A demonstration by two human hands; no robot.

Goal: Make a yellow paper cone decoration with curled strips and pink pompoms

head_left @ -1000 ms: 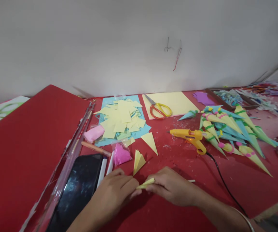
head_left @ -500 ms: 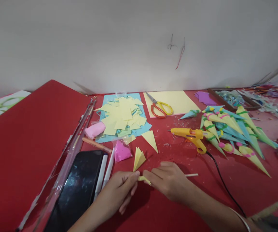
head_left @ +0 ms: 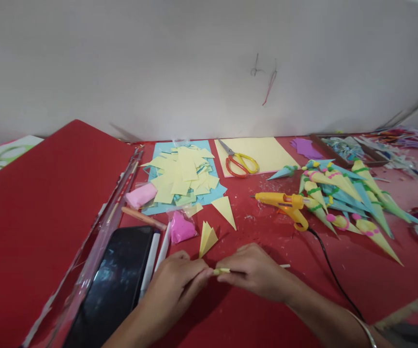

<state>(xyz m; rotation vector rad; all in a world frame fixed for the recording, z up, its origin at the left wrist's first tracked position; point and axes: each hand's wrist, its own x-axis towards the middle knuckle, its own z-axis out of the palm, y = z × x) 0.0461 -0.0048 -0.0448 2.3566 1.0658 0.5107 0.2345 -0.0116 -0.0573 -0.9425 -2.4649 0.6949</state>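
Observation:
A small rolled piece of yellow paper (head_left: 222,271) is pinched between my two hands, low in the middle of the view. My left hand (head_left: 182,279) grips its left end between thumb and fingers. The thumb and fingers of my right hand (head_left: 254,270) close on its right end. A thin white stick (head_left: 285,266) pokes out beyond my right hand; whether I hold it is hidden. Just past my fingers lie a fanned yellow paper piece (head_left: 207,239) and a flat yellow paper triangle (head_left: 225,211).
A yellow glue gun (head_left: 285,203) with a black cord lies right of centre, beside a heap of decorated paper cones (head_left: 339,186). Scissors (head_left: 240,162) rest on yellow sheets at the back. Cut paper (head_left: 185,171), pink clay packets (head_left: 183,227) and a black phone (head_left: 120,275) are leftward.
My left hand has rolled over, its back now facing up and its fingers tucked in. The yellow paper between my hands looks narrower and lies more level.

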